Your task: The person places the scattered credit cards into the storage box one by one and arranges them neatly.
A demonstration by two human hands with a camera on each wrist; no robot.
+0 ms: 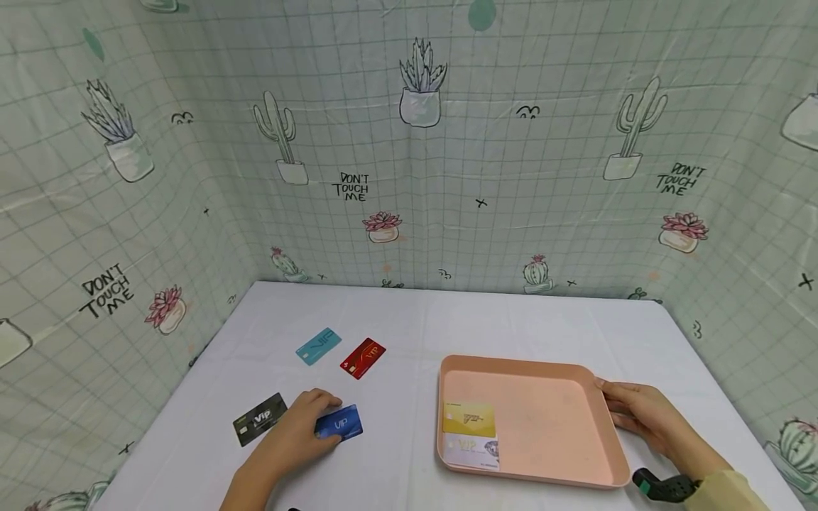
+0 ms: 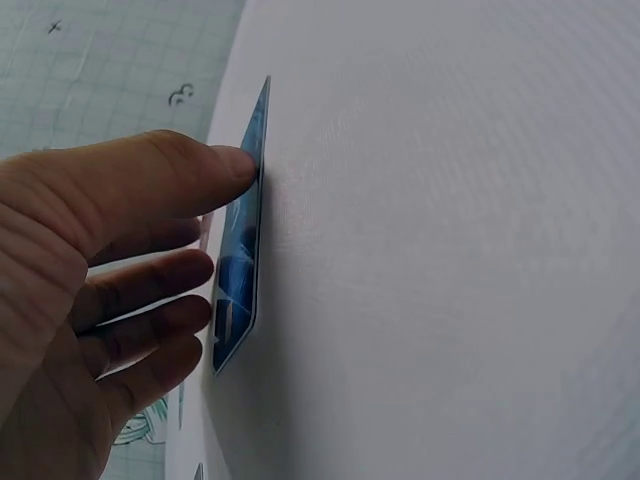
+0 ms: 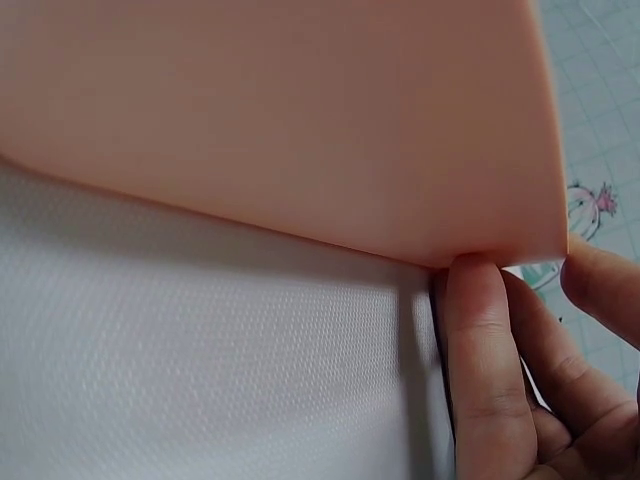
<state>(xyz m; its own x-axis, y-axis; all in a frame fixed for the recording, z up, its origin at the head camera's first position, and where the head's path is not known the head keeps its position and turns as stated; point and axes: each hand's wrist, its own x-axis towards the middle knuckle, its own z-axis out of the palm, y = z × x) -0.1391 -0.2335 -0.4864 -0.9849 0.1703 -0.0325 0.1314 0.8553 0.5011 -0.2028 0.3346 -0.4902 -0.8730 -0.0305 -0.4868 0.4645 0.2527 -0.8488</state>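
My left hand holds a blue VIP card by its edges between thumb and fingers. Seen from the left wrist, the card appears nearly edge-on, a shadow beside it on the white cloth. Just left of that hand lies a black VIP card, partly behind it. At the right, a pink tray has its right side gripped by my right hand. One fingertip presses at the tray's lower edge in the right wrist view. A yellow card and a whitish VIP card lie in the tray's left part.
Farther back on the white table lie a teal card and a red VIP card. A patterned cloth with cactus drawings closes off the back and both sides.
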